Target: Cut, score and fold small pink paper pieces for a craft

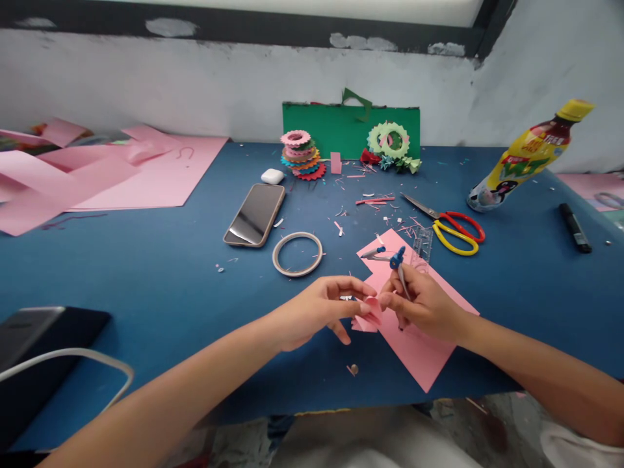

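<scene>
A small folded piece of pink paper [371,312] is pinched between both my hands just above the blue table. My left hand [319,311] grips its left side with thumb and fingertips. My right hand [423,304] grips its right side and also holds a drawing compass [396,260] with a blue hinge, whose legs stick up and to the left. Under my right hand lies a larger pink paper sheet [419,351] on the table.
A tape ring [297,253], a phone [255,214] and a white earbud case [272,175] lie left of centre. Red-and-yellow scissors [451,227], a clear ruler [423,246], a tilted bottle [529,156] and a black marker [575,227] sit right. Paper rosettes [301,155], green card [351,130], pink sheets [97,175].
</scene>
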{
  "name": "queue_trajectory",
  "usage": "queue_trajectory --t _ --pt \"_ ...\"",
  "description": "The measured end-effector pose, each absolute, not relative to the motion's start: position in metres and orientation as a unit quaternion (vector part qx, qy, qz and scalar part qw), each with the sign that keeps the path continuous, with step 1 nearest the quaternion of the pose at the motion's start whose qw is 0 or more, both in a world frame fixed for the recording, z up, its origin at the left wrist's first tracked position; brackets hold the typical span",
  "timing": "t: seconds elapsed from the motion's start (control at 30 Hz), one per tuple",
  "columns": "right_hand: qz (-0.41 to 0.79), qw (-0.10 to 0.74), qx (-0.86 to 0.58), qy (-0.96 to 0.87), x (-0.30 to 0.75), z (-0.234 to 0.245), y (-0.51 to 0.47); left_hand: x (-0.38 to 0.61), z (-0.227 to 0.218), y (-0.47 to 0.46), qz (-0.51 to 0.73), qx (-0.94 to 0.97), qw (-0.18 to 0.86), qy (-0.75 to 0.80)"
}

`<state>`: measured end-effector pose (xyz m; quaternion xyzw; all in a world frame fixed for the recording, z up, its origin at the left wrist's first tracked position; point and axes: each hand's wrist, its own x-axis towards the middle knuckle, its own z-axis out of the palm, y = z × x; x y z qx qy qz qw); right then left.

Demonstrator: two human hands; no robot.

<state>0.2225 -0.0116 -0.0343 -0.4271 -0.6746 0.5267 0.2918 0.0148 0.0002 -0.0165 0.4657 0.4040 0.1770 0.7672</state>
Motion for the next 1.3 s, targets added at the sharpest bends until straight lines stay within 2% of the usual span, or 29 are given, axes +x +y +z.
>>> queue_trajectory --t 0.1,0.17,0.33,0.47,0.67,0.8,0.9,1.13,1.3 --pt "0.468 0.282 -0.415 -0.728 0.226 -0.030 -0.008 0.015 -0.019 0.000 0.164 0.499 0.740 0.420" --pt "0.360 0.257 -0.450 -0.776 0.230 -0.029 -0.001 0.014 -0.021 0.001 0.161 0.540 0.701 0.437" --pt "0.044 0.130 -0.529 -0.838 0.242 -0.042 0.021 0.010 -0.020 0.008 0.199 0.586 0.634 0.464" --pt "-0.073 0.105 -0.490 -0.862 0.247 -0.053 0.030 -0.003 -0.016 0.018 0.229 0.653 0.538 0.482" --pt "-0.102 0.052 -0.434 -0.894 0.248 -0.046 0.027 -0.035 -0.003 0.034 0.120 0.804 0.256 0.523" --pt "-0.053 0.063 -0.388 -0.918 0.245 -0.043 0.022 -0.046 0.003 0.041 0.117 0.806 0.147 0.561" --pt "-0.022 0.078 -0.386 -0.919 0.242 -0.043 0.017 -0.048 0.000 0.044 0.086 0.816 0.139 0.555" --pt "0.021 0.101 -0.428 -0.898 0.261 -0.037 0.031 -0.048 -0.011 0.044 0.016 0.856 0.203 0.476" --pt "-0.056 0.113 -0.539 -0.833 0.302 -0.039 0.061 -0.047 -0.011 0.044 0.013 0.874 0.190 0.448"
